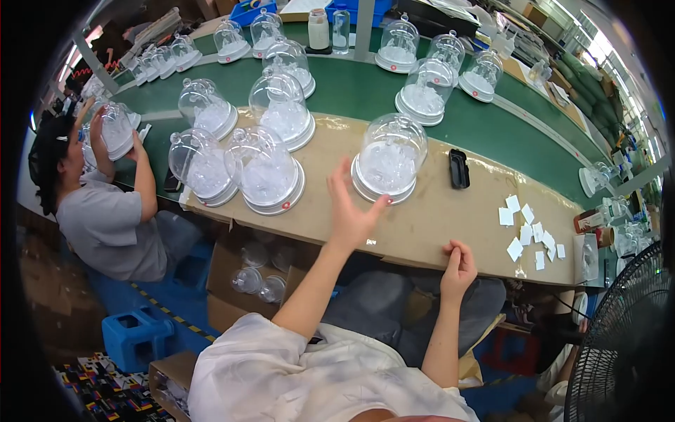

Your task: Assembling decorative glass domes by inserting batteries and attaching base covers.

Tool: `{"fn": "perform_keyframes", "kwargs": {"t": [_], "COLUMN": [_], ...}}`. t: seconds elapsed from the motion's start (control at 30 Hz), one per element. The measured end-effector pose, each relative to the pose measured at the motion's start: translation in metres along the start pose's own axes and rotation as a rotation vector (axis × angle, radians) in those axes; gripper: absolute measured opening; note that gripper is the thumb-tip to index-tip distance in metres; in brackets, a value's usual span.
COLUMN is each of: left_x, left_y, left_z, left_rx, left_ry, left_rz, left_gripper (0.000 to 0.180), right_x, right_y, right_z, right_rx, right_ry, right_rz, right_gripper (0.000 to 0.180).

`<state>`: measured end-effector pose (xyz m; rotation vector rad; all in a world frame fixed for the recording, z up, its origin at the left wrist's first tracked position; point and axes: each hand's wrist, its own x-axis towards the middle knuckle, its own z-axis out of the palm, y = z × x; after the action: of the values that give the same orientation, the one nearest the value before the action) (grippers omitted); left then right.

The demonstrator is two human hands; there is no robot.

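In front of me a clear dome (391, 144) with a small knob stands upright on a round white base, with crumpled clear-white filling inside. My left hand (355, 214) is at its near left side, thumb and fingers spread apart. The thumb tip is at the base's front edge near a small red mark; whether it touches I cannot tell. My right hand (458, 271) is closed at the table's front edge, fingertips pressed together. Anything in it is too small to make out. Small white square cards (526, 234) lie scattered to its right.
Several similar domes (271, 176) stand to the left and on the green bench (337, 88) behind. A black tray (459, 169) lies right of the near dome. A black fan (622, 337) is at lower right. A co-worker (112, 218) at left holds another dome (114, 130). Below is an open carton (228, 281).
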<state>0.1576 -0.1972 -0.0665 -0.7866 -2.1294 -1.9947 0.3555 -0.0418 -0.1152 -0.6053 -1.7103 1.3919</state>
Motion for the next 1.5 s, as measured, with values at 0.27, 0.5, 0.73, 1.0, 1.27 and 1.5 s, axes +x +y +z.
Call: {"fn": "perform_keyframes", "kwargs": {"t": [0.27, 0.5, 0.73, 1.0, 1.27, 1.5], "left_x": [-0.007, -0.052, 0.040, -0.056, 0.010, 0.011], "left_y": [-0.001, 0.015, 0.000, 0.032, 0.030, 0.032], "left_z": [0.026, 0.033, 0.044, 0.041, 0.037, 0.040], "left_rx": [0.064, -0.650, -0.535, -0.480, -0.230, -0.097], "left_ry": [-0.087, 0.030, -0.141, -0.157, -0.229, -0.516], "left_rz": [0.057, 0.002, -0.090, 0.020, 0.279, 0.284], "left_gripper": [0.102, 0.056, 0.049, 0.061, 0.077, 0.092], "right_x": [-0.004, 0.010, 0.010, 0.028, 0.053, 0.091], "right_y": [-0.012, -0.050, -0.068, -0.056, -0.053, -0.180], "right_z": [0.028, 0.046, 0.045, 0.052, 0.032, -0.062], "right_rx": [0.061, 0.025, 0.032, 0.123, 0.130, -0.769], "right_ry": [-0.075, -0.172, -0.260, -0.318, -0.399, -0.833], "right_rz": [0.042, -0.129, -0.143, -0.213, -0.240, 0.323], "right_gripper": [0.023, 0.051, 0.062, 0.089, 0.087, 0.056]}}
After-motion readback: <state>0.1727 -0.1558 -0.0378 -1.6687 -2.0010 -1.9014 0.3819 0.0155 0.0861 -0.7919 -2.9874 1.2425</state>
